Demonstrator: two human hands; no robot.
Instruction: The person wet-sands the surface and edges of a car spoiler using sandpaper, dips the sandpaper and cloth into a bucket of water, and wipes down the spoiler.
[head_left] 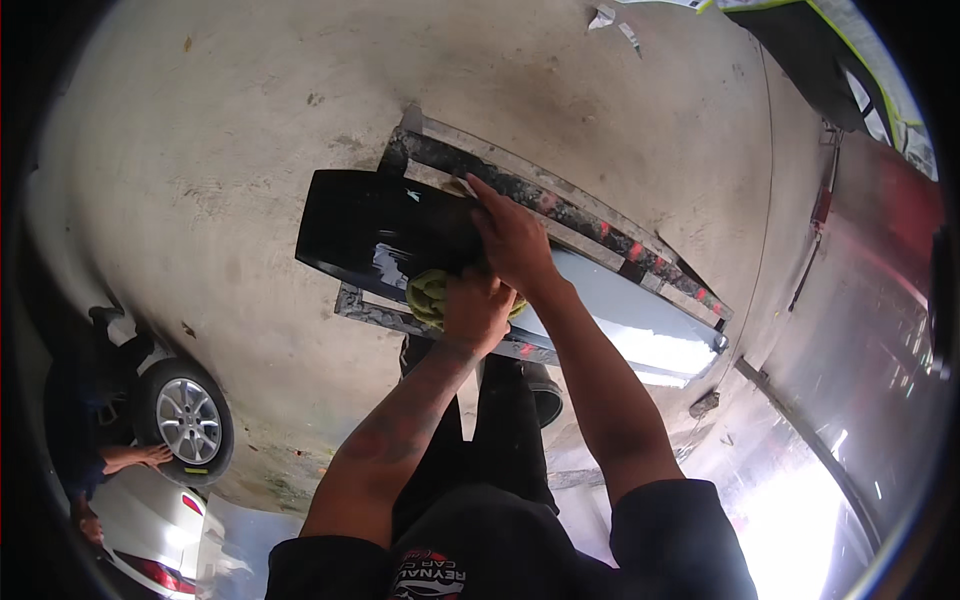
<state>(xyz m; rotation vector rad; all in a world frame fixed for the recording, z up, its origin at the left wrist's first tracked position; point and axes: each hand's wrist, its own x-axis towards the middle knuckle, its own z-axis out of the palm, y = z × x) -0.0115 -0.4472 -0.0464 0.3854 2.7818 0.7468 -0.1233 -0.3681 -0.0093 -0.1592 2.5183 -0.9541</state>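
A long glossy black panel (345, 222), which looks like a car body part, lies across a metal stand (560, 205) in front of me. Its right half shines pale with reflected light. My left hand (478, 308) presses on the panel's near side, fingers closed over a bunched green cloth (428, 292). Just beyond it, my right hand (515, 240) reaches over the panel, its fingers stretched toward the far edge and the stand's rail. Part of the cloth is hidden beneath the left hand.
A co-worker's hand (152, 456) rests by a wheel with a silver rim (188, 420) at the lower left, near a white car (150, 515). A metal rail (810, 450) runs along the right. Paper scraps (602, 16) lie on the concrete floor (250, 120).
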